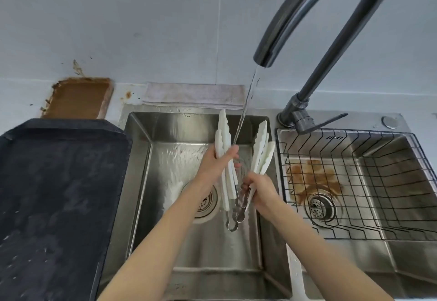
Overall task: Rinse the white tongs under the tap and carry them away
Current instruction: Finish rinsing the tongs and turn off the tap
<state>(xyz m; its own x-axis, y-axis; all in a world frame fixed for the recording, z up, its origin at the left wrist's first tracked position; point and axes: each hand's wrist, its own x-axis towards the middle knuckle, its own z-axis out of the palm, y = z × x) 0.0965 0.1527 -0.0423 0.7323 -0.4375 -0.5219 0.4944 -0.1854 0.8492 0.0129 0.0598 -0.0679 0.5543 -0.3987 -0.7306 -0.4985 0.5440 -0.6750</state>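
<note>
You face a pale wall [118,17] above a steel double sink, and the dark gooseneck tap [307,17] runs off the top edge, so its arch is cut off. A black tray [59,194] on your left is cropped by the frame, with a rust-brown board [78,97] behind it and a grey cloth [194,95] folded on the back ledge. The left basin [201,253] holds your work; the right basin [390,265] carries a wire rack [354,182] over a brown stain. Your left hand [217,163] grips one bunch of white tongs [224,149] under the stream of water [243,111], fingers curled round them. Your right hand [260,192] clasps a second bunch [261,151]; how many tongs each bunch holds is hard to count, and their metal loops blur together below your hands.
</note>
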